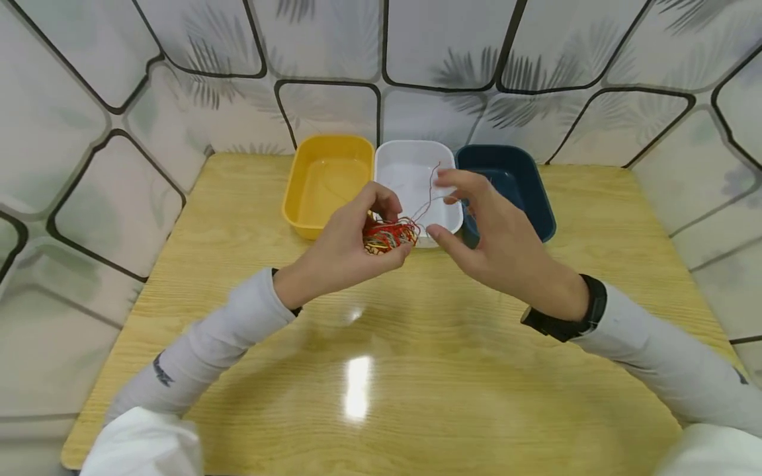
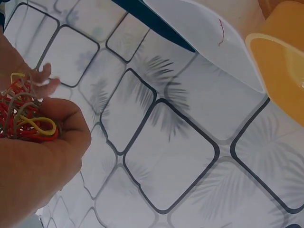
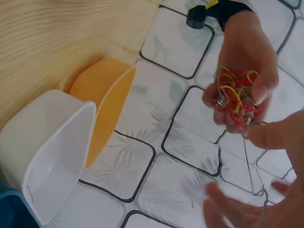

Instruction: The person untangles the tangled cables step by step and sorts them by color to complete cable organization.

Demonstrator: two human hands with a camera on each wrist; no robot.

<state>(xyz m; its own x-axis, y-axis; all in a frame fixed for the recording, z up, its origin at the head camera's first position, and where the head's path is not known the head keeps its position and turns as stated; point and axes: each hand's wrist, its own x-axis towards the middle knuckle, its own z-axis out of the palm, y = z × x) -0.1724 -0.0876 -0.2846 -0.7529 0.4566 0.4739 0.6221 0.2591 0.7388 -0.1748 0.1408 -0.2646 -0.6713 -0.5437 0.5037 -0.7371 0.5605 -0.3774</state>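
A tangled bundle of thin cords (image 1: 389, 236), red, yellow and grey, is gripped in my left hand (image 1: 345, 248), thumb below and fingers curled over the top. In the right wrist view, small metal-looking bits show among the cords. My right hand (image 1: 500, 235) is raised just right of the bundle, thumb and fingers spread wide apart. Loose grey strands (image 3: 247, 161) trail from the bundle towards its fingers. Behind the hands stands a white bin (image 1: 395, 165); a short red strand (image 2: 221, 33) lies inside it.
Left of the white bin is a yellow bin (image 1: 300, 175), and on its right a dark blue bin (image 1: 538, 211), partly hidden by my right hand. All stand side by side on a wooden table (image 1: 417, 370), near the patterned wall covering (image 1: 333, 112) at the back.
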